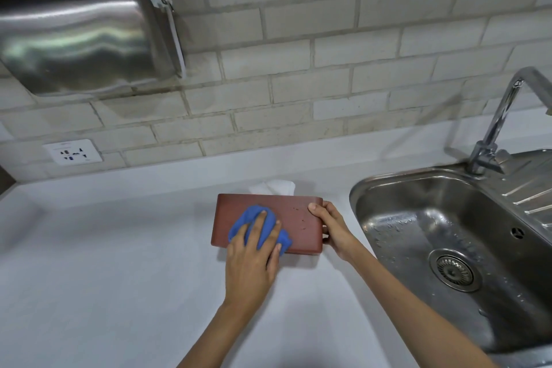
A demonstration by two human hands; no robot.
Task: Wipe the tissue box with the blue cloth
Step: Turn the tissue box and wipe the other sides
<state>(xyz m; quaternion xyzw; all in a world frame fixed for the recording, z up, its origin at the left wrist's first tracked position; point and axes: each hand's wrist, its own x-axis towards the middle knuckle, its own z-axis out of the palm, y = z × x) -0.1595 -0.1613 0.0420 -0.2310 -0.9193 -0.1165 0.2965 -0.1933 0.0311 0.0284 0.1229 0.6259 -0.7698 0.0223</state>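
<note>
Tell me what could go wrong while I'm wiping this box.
1. The brown rectangular tissue box is steadied only at its end by the right hand; pressure from the left hand could slide it toward the steel sink.
2. The crumpled blue cloth could smear the spots rather than lift them.
3. It might snag the white tissue.

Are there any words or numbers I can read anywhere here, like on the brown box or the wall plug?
None can be read.
Wall socket: tiny marks at its top edge and lower corner, too small and blurred to read.
Tissue box: plain brown, no writing.
Steel dryer: no label showing.
</note>
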